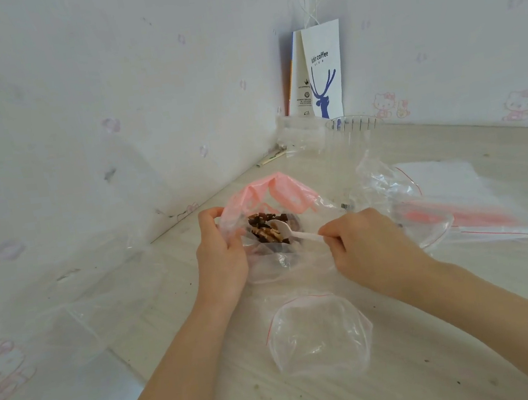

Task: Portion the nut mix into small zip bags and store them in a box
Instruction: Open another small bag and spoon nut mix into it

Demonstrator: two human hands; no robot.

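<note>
A large clear bag with a pink top (283, 193) lies open in the middle of the table, with brown nut mix (267, 230) inside. My left hand (221, 256) grips the bag's left edge and holds it open. My right hand (371, 246) pinches the handle of a white plastic spoon (285, 229), whose bowl rests in the nuts. A small clear zip bag with a red seal line (318, 331) lies open and empty in front of my hands.
More clear zip bags (441, 195) lie spread to the right. A clear plastic box (353, 134) stands at the back by a white paper coffee bag (324, 72) in the wall corner. The wall runs close along the left.
</note>
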